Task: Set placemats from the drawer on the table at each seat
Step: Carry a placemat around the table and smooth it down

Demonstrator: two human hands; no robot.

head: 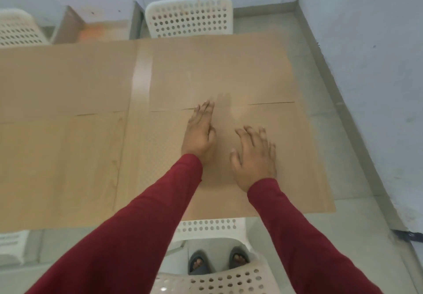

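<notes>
My desk (57,156) looks like light wood with faint grain lines, smooth and a bit shiny. The placemats (263,76) on it are tan and matt, like thin card or woven plastic; I cannot tell which. The one under my fingers (206,108) has a pattern of tiny dots. A pale strip (143,72) between the mats is glossy. My sleeves (148,220) are soft dark red cloth. The chairs (190,17) are white plastic with round holes. The floor (343,213) is grey, smooth and dull. The wall (377,30) is pale painted, with small marks.
</notes>
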